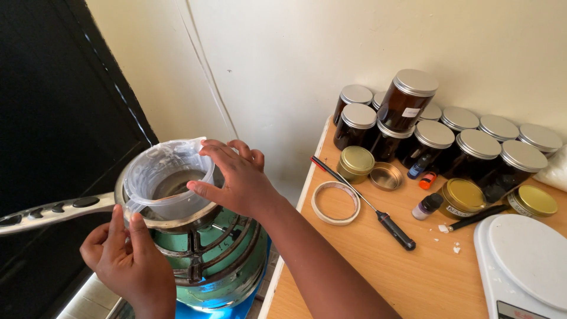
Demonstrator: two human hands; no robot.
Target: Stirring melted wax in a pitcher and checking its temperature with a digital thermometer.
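A: What do the hands have?

B: Both are on the clear, thin-walled plastic measuring jug [167, 177]. The left hand [127, 260] pinches its near rim between thumb and fingers; the right hand [236, 177] is cupped open against its far side, thumb at the lip.

A: And where is it?

B: It sits upright in a steel pan [171, 220] on the green round gas burner [215, 260], left of the wooden table [366, 266].

A: Any advice?

B: I'd hold the jug level, squeezing lightly, since the soft wall may buckle.

A: Its direction?

B: The mouth opens upward and the long axis is vertical; the pan's long steel handle [56, 211] runs out left.
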